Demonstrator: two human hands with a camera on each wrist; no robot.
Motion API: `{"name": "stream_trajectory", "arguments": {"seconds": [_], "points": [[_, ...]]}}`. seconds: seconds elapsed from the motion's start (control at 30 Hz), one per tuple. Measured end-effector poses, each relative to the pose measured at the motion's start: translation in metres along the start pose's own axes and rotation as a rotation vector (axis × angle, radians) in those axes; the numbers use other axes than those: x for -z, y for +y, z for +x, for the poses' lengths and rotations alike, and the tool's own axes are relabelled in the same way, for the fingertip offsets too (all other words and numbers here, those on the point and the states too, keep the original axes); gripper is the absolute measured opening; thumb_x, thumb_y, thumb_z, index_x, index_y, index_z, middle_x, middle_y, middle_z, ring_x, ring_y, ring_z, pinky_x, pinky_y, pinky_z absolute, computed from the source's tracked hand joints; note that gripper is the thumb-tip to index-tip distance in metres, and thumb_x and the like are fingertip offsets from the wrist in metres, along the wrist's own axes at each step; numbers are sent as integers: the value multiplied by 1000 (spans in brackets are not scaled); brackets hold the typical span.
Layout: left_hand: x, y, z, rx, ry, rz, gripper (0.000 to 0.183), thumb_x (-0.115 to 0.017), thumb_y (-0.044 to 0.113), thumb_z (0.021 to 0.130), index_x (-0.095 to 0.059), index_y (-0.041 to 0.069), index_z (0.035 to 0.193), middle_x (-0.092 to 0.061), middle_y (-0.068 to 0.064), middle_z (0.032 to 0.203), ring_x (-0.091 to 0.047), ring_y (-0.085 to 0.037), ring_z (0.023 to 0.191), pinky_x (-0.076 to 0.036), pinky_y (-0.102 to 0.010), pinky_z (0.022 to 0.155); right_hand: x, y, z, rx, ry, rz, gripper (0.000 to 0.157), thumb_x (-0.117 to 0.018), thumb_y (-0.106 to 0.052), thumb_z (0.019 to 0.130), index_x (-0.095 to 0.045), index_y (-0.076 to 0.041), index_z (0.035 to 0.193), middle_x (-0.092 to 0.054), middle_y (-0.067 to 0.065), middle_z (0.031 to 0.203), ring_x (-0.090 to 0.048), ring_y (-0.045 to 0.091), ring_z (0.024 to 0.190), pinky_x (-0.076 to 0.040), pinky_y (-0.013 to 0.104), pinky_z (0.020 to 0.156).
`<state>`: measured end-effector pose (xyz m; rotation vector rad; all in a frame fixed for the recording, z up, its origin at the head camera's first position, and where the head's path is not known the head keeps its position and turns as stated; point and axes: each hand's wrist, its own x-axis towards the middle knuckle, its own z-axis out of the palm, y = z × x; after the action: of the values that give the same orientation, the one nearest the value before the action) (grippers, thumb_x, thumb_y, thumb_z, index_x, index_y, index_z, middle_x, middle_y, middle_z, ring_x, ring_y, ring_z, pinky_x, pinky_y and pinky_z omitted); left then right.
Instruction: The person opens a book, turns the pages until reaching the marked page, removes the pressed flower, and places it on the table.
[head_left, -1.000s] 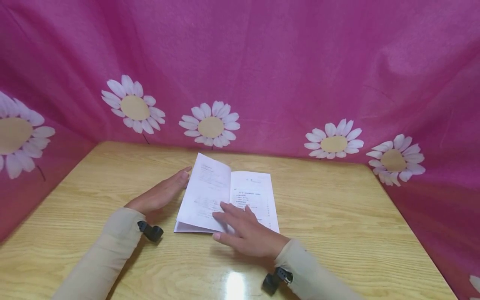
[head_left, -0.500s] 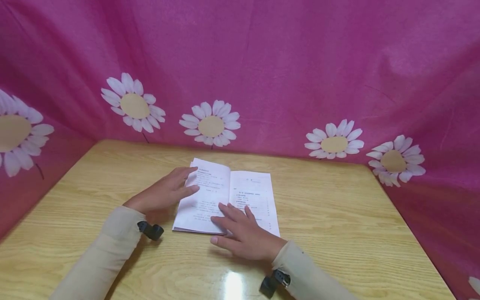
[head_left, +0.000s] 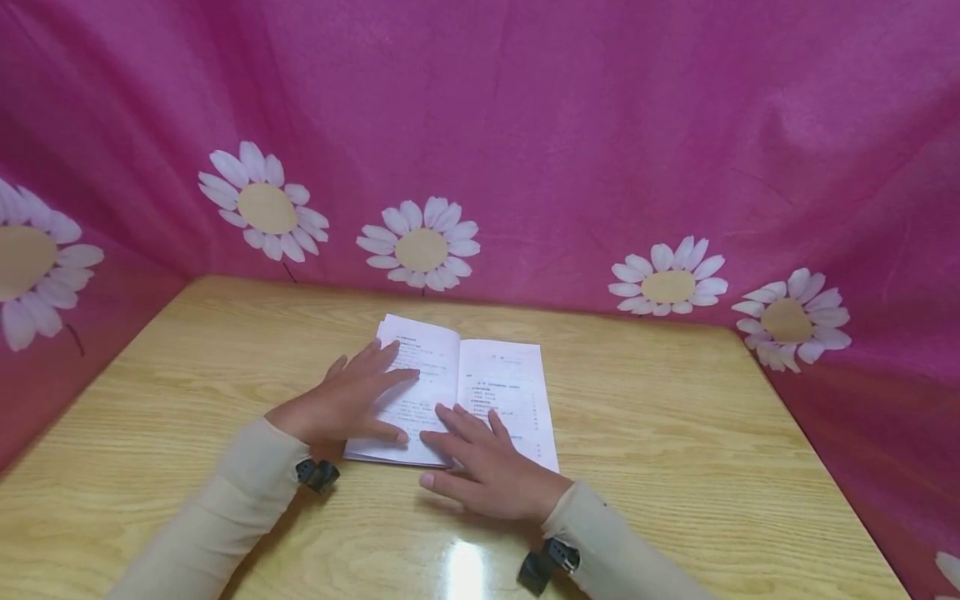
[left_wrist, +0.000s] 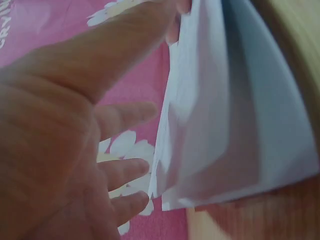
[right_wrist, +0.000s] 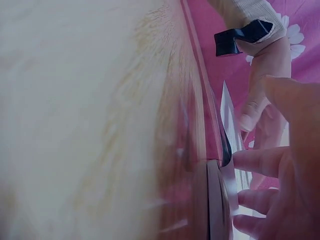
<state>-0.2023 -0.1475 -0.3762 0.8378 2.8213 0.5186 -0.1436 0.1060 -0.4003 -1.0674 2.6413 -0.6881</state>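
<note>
Reading the clock off the book (head_left: 450, 385), 12 being the far side: nearest is the right hand (head_left: 487, 475) at about 5, fingers loose and spread, seemingly resting on the bottom of the spread, not gripping anything. If that one came off, my bet is the pages (head_left: 502, 367) could spring up and you'd lose your spot. Next, the left hand (head_left: 352, 404) at 9, fingers also splayed wide over the left page; can't tell if it's pressing or just above it. Left wrist view shows sheets (left_wrist: 200, 100) fanning apart, so a sideways drag could crease one or flip a few, imo. The book lies open mid-desk (head_left: 660, 433), and since the top looks kinda shiny, a one-sided push might skid it. Containers? Don't spot any box or tray, just the book holding its own printed pages. Way back at 12: pink curtain (head_left: 540, 125) with daisies (head_left: 420, 250).
</note>
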Motion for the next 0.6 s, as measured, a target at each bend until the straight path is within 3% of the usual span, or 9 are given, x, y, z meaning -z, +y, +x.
{"name": "stream_trajectory", "arguments": {"seconds": [0.2,0.6], "points": [[-5,6,0,34,-47,19,91,-78,57,70,-42,25,147,-13,-14,160,1,-40,146,0,-71,107,0,0,0,0,-5,-7,68,-32,-67,95,-39,-25,148,-13,0,161,-6,22,148,0,61,113],[-8,11,-3,81,-86,10,91,-78,53,72,-38,26,149,-17,-17,159,-5,-42,145,0,-70,107,4,3,-1,-4,-9,7,68,-33,-68,94,-38,-27,149,-11,0,162,-7,22,148,-3,60,114]]}}
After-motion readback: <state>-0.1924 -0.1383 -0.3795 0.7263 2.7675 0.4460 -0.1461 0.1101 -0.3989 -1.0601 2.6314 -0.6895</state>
